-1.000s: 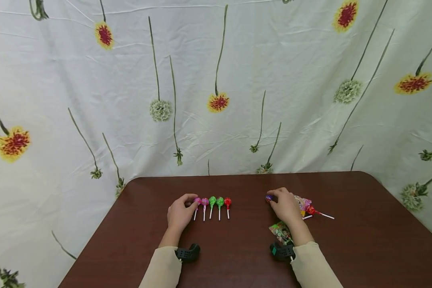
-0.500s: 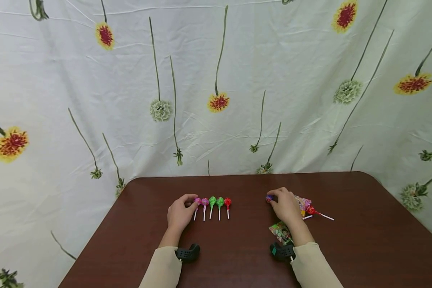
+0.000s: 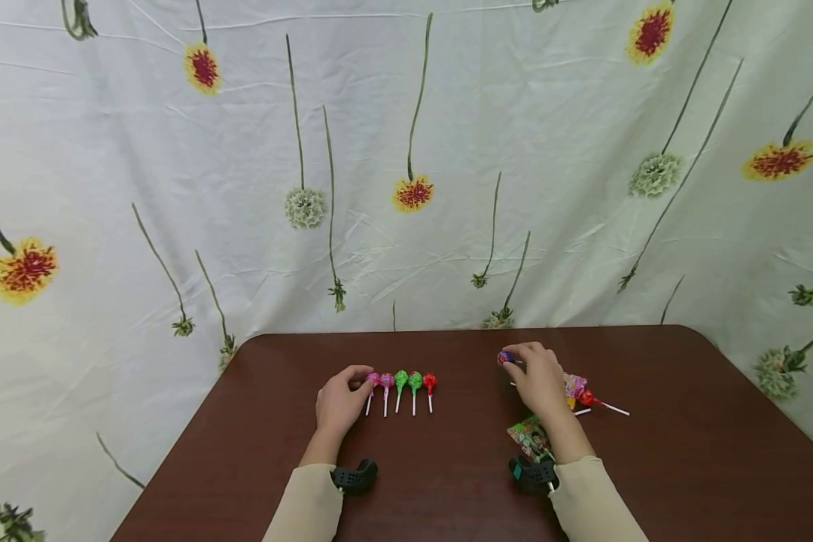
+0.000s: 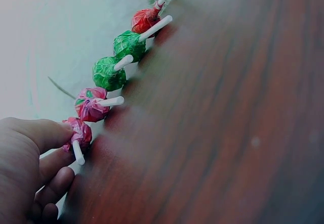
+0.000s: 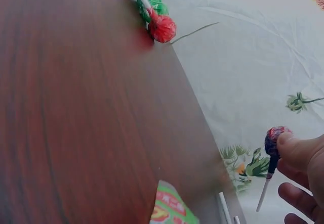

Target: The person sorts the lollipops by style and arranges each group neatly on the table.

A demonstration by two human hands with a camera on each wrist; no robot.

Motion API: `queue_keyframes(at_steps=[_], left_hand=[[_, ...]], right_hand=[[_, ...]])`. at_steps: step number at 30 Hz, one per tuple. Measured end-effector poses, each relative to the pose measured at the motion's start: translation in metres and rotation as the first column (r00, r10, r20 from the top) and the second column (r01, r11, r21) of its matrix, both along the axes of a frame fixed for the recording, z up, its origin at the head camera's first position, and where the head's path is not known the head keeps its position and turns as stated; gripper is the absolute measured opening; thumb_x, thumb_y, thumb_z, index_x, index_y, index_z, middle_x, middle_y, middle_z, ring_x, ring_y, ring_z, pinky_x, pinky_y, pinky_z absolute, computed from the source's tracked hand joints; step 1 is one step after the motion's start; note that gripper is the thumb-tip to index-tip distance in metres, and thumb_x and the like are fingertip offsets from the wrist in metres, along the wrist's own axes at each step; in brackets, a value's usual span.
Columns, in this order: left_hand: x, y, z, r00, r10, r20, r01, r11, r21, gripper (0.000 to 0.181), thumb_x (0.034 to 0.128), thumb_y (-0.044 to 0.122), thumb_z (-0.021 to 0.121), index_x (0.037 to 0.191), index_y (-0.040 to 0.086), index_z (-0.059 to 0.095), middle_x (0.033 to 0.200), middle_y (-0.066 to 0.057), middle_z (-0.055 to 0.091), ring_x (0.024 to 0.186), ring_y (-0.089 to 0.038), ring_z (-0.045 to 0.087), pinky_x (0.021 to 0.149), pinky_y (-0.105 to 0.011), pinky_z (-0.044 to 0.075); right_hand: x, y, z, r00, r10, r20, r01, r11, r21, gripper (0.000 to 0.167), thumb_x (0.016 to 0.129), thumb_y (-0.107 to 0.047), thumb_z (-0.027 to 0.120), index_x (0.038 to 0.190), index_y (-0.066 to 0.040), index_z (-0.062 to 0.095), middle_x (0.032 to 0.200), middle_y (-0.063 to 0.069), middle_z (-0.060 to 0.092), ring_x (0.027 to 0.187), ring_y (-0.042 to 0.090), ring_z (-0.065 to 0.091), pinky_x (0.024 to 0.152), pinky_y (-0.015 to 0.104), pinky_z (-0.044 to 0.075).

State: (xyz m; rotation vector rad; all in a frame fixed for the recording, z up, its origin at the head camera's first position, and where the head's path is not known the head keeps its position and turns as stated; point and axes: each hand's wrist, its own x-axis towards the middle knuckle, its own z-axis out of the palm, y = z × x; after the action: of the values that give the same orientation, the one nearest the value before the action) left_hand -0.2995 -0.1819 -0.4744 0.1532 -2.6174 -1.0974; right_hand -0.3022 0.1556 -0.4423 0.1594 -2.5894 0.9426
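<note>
Across the reddish-brown desk (image 3: 440, 467), a person's two hands are staying well apart from each other. At the left end of a neat row, the left hand (image 3: 336, 399) is pinching a pink lollipop (image 4: 81, 130), its grip holding the wrapped head between thumb and finger. Beside it, a second pink lollipop (image 3: 387, 380), two green lollipops (image 3: 401, 379) and a red lollipop (image 3: 430, 380) are lying, sticks pointing towards the person. Over on the other side, the right hand (image 3: 542, 380) is grasping a purple-and-red lollipop (image 5: 272, 144) by its head (its pale stick is showing below the thumb). Just beside that hand, a pink packet (image 3: 574, 385) and another red lollipop (image 3: 586, 397) are resting; a green packet (image 3: 528, 435) is lying near the wrist.
</note>
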Motion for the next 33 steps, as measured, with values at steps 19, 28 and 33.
queue_keyframes(at_steps=[19, 28, 33], left_hand=[[0.001, 0.000, 0.002, 1.000, -0.009, 0.006, 0.009, 1.000, 0.001, 0.025, 0.0931, 0.032, 0.069, 0.116, 0.024, 0.072, 0.111, -0.003, 0.075, 0.105, -0.024, 0.067, 0.101, -0.053, 0.041], [0.002, 0.001, 0.003, 1.000, -0.004, 0.000, 0.004, 1.000, 0.000, 0.024, 0.0929, 0.031, 0.070, 0.115, 0.024, 0.073, 0.110, -0.003, 0.075, 0.104, -0.024, 0.066, 0.099, -0.052, 0.042], [0.002, 0.001, 0.002, 1.000, -0.005, 0.001, 0.005, 1.000, 0.000, 0.024, 0.0930, 0.031, 0.069, 0.116, 0.024, 0.073, 0.110, -0.004, 0.074, 0.105, -0.025, 0.066, 0.099, -0.053, 0.041]], right_hand=[[0.002, -0.017, 0.012, 0.991, 0.123, 0.054, -0.089, 0.904, -0.418, 0.032, 0.097, -0.022, 0.065, 0.128, -0.013, 0.061, 0.116, 0.015, 0.071, 0.106, 0.031, 0.067, 0.088, 0.040, 0.054], [0.000, -0.028, 0.006, 0.959, 0.270, 0.091, -0.160, 0.775, -0.612, 0.029, 0.101, -0.015, 0.059, 0.129, -0.014, 0.065, 0.116, 0.022, 0.068, 0.097, 0.032, 0.070, 0.088, 0.045, 0.057], [0.001, -0.039, 0.001, 0.940, 0.318, 0.121, -0.162, 0.730, -0.664, 0.029, 0.099, -0.003, 0.058, 0.127, -0.004, 0.064, 0.117, 0.024, 0.067, 0.094, 0.028, 0.072, 0.089, 0.042, 0.058]])
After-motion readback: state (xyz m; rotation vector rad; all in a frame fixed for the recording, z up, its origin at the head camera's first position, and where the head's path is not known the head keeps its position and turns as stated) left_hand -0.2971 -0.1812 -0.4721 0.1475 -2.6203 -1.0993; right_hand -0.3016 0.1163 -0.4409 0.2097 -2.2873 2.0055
